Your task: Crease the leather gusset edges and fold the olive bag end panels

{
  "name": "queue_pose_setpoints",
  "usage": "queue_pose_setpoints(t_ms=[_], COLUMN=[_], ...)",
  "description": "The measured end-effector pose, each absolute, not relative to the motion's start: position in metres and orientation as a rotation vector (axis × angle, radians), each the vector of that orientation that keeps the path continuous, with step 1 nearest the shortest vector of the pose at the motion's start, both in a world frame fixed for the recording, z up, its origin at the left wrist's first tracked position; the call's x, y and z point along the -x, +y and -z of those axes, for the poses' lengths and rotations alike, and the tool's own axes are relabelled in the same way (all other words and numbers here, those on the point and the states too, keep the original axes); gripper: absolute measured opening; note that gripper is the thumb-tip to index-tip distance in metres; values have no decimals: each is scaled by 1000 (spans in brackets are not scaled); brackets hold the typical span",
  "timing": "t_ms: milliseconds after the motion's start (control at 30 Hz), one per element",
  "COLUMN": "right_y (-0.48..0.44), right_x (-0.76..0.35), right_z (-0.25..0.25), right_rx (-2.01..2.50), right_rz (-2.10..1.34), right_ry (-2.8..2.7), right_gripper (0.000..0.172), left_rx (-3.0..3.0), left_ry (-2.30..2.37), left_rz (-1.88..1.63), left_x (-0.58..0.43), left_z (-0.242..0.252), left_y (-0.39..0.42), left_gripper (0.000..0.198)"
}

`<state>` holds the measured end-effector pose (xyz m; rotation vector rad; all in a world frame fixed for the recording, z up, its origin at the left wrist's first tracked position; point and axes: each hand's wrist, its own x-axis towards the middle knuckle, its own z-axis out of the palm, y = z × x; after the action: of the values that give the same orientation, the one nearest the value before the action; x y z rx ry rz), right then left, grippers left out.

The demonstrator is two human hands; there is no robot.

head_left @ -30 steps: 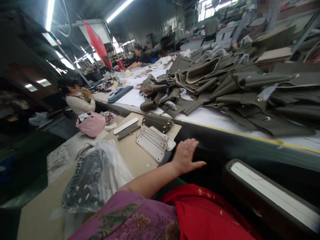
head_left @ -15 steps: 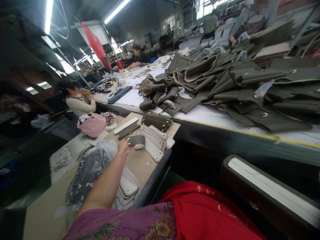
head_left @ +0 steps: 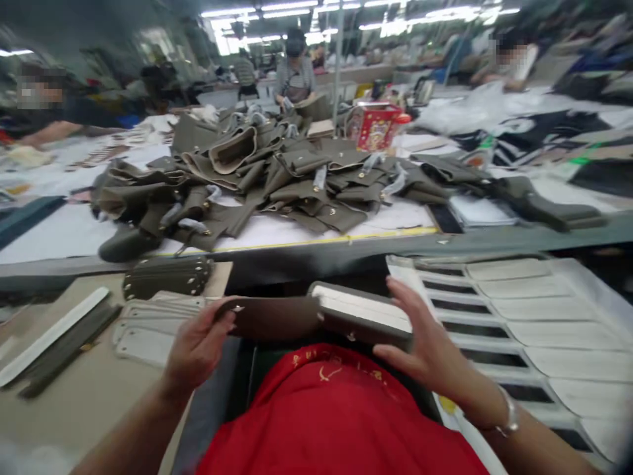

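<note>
My left hand (head_left: 200, 343) is closed on one end of a dark olive-brown leather panel (head_left: 277, 319), with a metal stud showing by the fingers. The panel stretches to the right across my lap, its far end smeared and overlapping a long dark-sided block with a white top (head_left: 363, 309). Beside the block's right end my right hand (head_left: 425, 343) is held up, fingers and thumb apart, holding nothing. Left of my left hand lies a stack of pale panels with studded corners (head_left: 148, 326), and behind it a dark olive bundle (head_left: 168, 277).
A heap of olive leather pieces (head_left: 277, 178) covers the long table beyond a yellow edge strip. At right lies a board with rows of white and dark strips (head_left: 524, 316). A white strip (head_left: 54, 336) rests at left. A red box (head_left: 376, 125) and several people are farther back.
My view has swung to the right. My left hand has carried the leather panel from the side board to in front of my lap, and my right hand has come into view.
</note>
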<state>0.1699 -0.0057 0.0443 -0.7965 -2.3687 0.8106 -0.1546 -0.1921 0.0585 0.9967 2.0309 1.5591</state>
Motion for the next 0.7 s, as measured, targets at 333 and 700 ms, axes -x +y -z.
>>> queue_pose_setpoints(t_ms=[333,700], right_y=[9,63], right_x=[-225,-225], right_z=[-20,19], right_rx=[1256,1724], right_rz=[-2203,-1743], right_ry=[-1627,-1683], right_gripper=[34,25], left_rx=[-652,-1313], left_ry=[1419,1888], left_rz=[-1317,-648], left_x=[88,120], left_z=[6,35], left_y=[-71,-25], left_gripper=[44,44])
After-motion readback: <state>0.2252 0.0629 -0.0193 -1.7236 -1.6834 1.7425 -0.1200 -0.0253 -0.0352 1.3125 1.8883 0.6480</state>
